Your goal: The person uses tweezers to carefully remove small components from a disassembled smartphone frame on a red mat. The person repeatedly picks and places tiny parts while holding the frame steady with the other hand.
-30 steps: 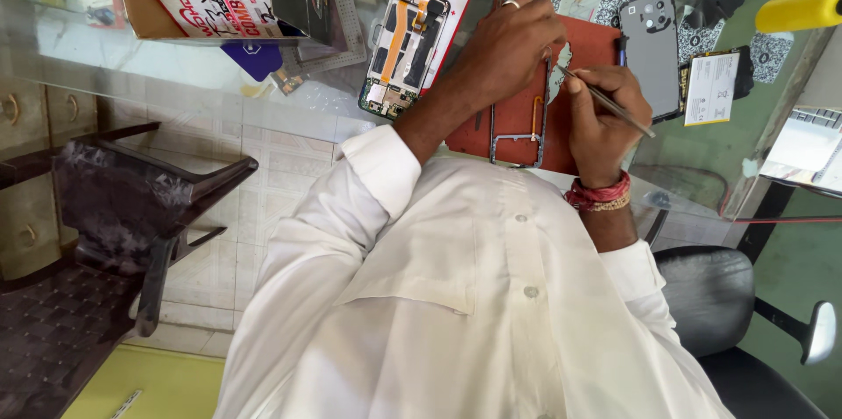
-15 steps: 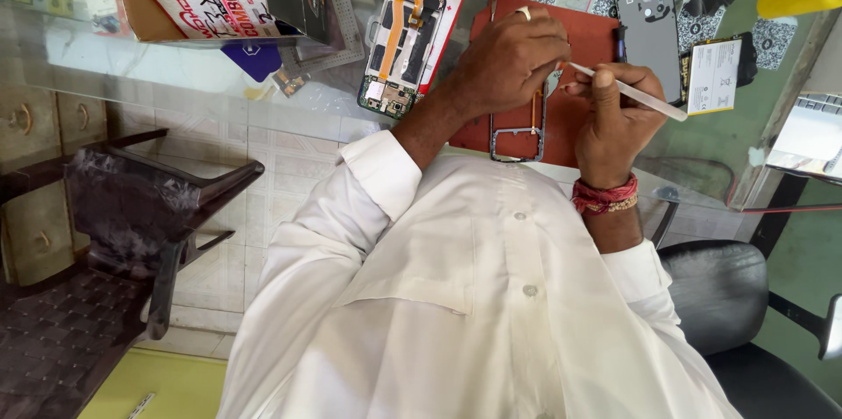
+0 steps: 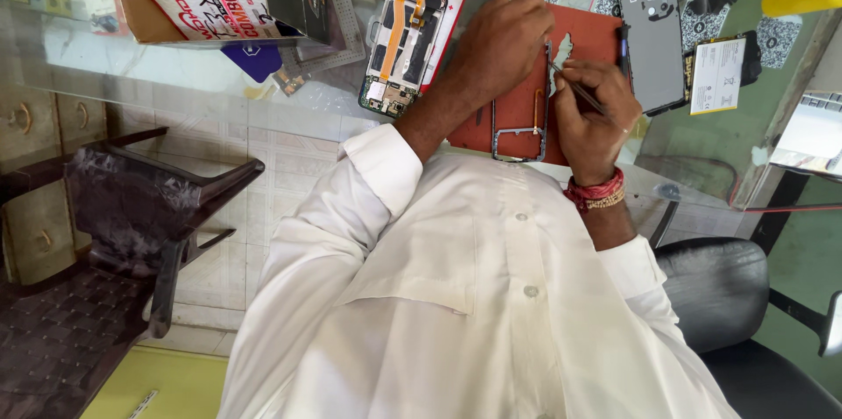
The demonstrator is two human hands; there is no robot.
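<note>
We see a thin dark rectangular phone frame, open through its middle, lying on a red-brown flat mat on the glass-topped table. The frame's long axis runs away from the body, from the near edge of the mat toward the far side. It lies between our two hands, directly ahead of the chest.

The left hand rests palm-down over the far end of the frame, fingers loosely curled and pressing on it. The right hand is just beside the frame's right long side, fingers closed in a pinch on a slim metal pointed tool whose tip points toward the frame's upper right edge. The right hand is the nearer one to that edge; whether the tip touches the frame we cannot tell.

Left of the left hand lies an opened phone body with exposed orange ribbon cables. Right of the right hand lies a grey phone back cover with camera cut-outs, near but apart.
</note>
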